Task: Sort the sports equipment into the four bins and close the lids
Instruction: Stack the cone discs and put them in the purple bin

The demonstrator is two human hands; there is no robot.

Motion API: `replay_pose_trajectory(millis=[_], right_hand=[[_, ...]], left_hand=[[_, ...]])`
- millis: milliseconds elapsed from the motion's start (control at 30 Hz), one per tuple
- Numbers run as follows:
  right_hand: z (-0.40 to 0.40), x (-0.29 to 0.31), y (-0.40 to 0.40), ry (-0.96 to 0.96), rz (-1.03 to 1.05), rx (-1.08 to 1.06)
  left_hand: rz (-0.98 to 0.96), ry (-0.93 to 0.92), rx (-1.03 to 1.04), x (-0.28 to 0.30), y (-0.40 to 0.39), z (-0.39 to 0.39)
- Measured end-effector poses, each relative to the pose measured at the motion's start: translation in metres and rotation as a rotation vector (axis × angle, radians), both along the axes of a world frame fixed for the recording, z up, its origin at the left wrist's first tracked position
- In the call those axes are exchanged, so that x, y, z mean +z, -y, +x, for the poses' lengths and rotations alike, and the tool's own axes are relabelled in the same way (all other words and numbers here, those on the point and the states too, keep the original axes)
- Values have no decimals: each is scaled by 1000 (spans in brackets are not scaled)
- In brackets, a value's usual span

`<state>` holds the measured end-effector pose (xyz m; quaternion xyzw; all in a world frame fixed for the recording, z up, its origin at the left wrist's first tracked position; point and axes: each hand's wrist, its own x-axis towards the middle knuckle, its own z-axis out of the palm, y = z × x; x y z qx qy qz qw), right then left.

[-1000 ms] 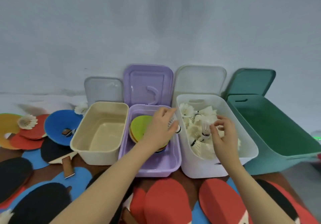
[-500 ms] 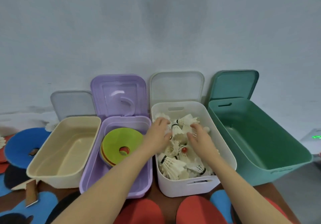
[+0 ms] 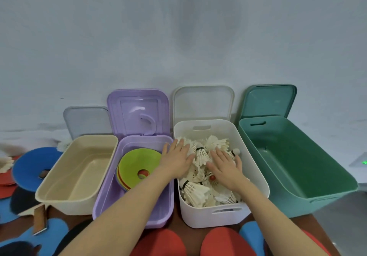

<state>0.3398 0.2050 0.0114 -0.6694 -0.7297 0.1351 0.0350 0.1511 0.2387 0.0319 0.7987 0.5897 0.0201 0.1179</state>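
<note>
Hands, left [image 3: 176, 161] and right [image 3: 224, 166], press flat-fingered on shuttlecocks [image 3: 195, 193] inside the white bin [image 3: 256, 166]; gentle, even pressure would spare feathers.

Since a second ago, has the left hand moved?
Yes. The left hand has crossed rightward from over the purple bin to lie flat on the shuttlecocks inside the white bin.

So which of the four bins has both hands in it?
The white bin, third from left, full of shuttlecocks; both hands lie flat on them.
</note>
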Motion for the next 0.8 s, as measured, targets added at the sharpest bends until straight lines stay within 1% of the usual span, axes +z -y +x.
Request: replay_pose_trajectory(millis=[67,133,200,300,400,533,633,733,800], right_hand=[[1,5,7,24,27,-20],[-4,10,13,37,66,-18],[-14,18,19,5,148,-12],[-37,26,24,-66,282,19],[-68,32,27,-167,386,98],[-122,34,30,-320,384,231],[-165,32,37,-380,391,311],[-210,35,47,-437,409,312],[-240,36,53,-446,432,341]], left_hand=[[65,92,11,1,8,-10],[146,129,1,3,17,-26],[238,121,4,6,25,-44],[280,89,36,15,35,-73],[335,87,68,21,51,-105],[315,83,151,19,76,-159],[298,124,203,21,93,-199],[265,109,253,19,110,-245],[287,92,273,16,121,-278]])
